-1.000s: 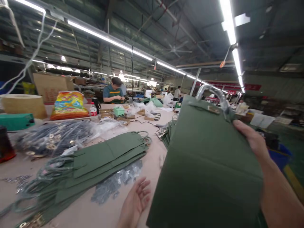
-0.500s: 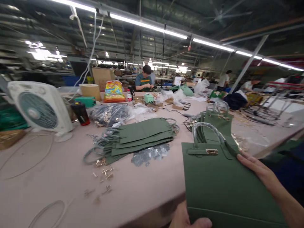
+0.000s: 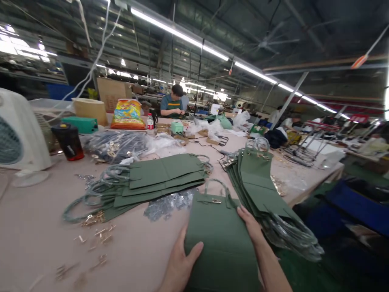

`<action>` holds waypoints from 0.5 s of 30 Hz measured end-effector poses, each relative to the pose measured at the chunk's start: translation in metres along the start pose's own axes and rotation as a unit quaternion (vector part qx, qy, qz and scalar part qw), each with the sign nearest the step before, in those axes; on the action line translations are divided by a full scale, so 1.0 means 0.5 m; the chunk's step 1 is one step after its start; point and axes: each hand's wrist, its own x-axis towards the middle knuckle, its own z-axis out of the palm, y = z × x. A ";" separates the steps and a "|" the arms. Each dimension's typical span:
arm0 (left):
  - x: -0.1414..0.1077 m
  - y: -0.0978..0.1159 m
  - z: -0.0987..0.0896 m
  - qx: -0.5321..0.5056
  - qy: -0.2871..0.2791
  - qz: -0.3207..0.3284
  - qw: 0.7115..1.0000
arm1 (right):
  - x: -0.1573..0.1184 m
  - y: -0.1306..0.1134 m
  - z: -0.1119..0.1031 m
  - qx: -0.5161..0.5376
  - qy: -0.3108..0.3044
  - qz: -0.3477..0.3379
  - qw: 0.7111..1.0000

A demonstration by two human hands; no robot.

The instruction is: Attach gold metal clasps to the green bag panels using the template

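Observation:
A green handbag panel (image 3: 220, 239) with a looped, plastic-wrapped handle and a gold metal fitting (image 3: 216, 201) is between my hands at the table's front edge. My left hand (image 3: 182, 257) grips its left edge, thumb on the front face. At the upper right edge, my right hand (image 3: 251, 225) holds it with the fingers on the border; part of that grip is hidden. To the right lies a stack of similar green panels (image 3: 258, 178) with handles and fittings. Another green stack (image 3: 164, 172) lies to the left, handles at its ends.
Small gold metal parts (image 3: 103, 235) are scattered at the left, and small grey pieces (image 3: 170, 205) lie under the left stack. Behind are a dark tumbler (image 3: 67, 142), a white fan (image 3: 24, 134) and a bagged pile (image 3: 117, 144). A co-worker (image 3: 172, 101) sits across the table.
My hands have carried the green handbag panel left and farther onto the table side, away from me. The view has turned right, showing more of the right stack.

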 end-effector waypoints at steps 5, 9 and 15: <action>0.018 0.000 -0.011 0.018 0.042 0.037 0.998 | 0.050 0.025 0.035 -0.005 -0.007 -0.092 0.996; 0.014 -0.019 -0.028 0.041 0.098 0.058 0.993 | 0.106 0.022 0.063 -0.122 -0.037 -0.201 0.971; 0.015 -0.056 -0.077 0.030 0.102 0.034 0.994 | 0.158 0.055 0.121 -0.324 -0.027 -0.311 0.893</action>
